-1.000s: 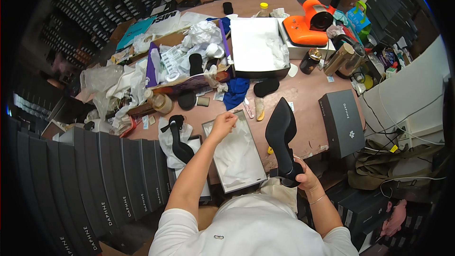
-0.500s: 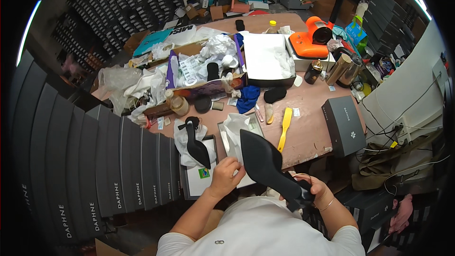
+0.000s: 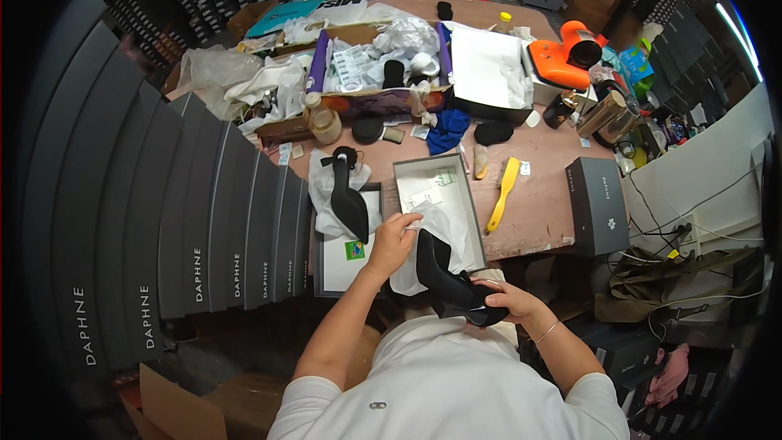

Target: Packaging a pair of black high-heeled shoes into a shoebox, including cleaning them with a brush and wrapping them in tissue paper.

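In my right hand is a black heeled shoe, gripped around its heel end, toe pointing away and to the left. My left hand pinches the edge of a sheet of white tissue paper, which hangs beside and partly behind the shoe's toe. The matching black shoe lies to the left on more tissue paper, over one half of a grey shoebox that has a small green packet in it. Just beyond my hands stands the other open box half, with paper slips inside.
Tall stacks of grey shoeboxes rise close on my left. A yellow shoehorn-like tool and a closed grey shoebox lie to the right. Farther back are a purple carton of crumpled paper, a glass jar and an orange device.
The shoe has come down and turned, so its sole faces me less. My left hand has drawn the tissue paper out of the box toward the shoe's toe. The whole view has shifted.
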A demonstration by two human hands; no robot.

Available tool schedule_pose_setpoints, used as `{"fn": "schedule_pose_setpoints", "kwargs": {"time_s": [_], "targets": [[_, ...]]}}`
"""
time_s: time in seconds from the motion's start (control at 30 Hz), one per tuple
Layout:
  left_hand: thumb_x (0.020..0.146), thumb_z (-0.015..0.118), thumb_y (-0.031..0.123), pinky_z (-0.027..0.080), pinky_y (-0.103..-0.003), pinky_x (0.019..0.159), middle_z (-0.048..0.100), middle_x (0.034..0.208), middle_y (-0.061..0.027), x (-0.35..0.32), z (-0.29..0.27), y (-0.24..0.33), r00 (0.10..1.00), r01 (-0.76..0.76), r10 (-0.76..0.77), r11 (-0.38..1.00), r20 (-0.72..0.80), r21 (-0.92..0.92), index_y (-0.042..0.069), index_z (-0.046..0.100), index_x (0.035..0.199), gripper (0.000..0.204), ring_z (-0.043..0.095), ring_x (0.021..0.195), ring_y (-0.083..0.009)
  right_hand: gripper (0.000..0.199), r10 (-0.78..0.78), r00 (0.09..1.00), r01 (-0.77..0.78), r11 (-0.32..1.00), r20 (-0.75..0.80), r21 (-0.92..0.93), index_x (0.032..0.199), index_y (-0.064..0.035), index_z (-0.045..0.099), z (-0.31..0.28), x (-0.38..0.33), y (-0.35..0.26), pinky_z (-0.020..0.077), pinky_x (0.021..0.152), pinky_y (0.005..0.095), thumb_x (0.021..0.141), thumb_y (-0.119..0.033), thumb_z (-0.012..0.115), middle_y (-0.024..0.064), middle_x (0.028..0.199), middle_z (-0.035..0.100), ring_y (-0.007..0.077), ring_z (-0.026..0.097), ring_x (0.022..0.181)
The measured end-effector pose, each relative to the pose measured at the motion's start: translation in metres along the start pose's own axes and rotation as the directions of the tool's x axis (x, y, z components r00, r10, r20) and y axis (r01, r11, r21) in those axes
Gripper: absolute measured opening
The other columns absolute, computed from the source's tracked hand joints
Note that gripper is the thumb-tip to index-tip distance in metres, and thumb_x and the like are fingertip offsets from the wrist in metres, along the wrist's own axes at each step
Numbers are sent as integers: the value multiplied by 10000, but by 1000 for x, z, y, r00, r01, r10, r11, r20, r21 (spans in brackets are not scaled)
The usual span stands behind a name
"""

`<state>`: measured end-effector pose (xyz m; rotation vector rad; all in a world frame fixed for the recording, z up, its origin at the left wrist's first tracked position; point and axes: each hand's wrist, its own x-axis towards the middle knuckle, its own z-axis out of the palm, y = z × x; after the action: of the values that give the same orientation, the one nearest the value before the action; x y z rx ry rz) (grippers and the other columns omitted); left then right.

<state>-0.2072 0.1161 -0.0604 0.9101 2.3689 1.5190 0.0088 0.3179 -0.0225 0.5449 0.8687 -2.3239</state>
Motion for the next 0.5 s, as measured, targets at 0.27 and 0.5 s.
{"fn": "schedule_pose_setpoints", "kwargs": {"time_s": [0.27,0.5], "targets": [[747,646,30,487,-331,658,628,806,-153,70,-10,115,965,-262,263,964,-6,31,23,665,1043,297,626,715,-275,706,-560,828,551,812,-8,194,1247,27,461,27,-59,-27,587,569,347,712,-344,734,197,1035,596,319,659,839],[870,635,111,449,-307,559,615,723,-132,45,9,161,969,-233,245,942,23,-240,-4,679,945,144,585,595,-217,541,-585,798,596,727,-147,341,1206,-45,516,31,-4,-7,559,643,353,821,-394,666,157,1061,608,318,638,910]]}}
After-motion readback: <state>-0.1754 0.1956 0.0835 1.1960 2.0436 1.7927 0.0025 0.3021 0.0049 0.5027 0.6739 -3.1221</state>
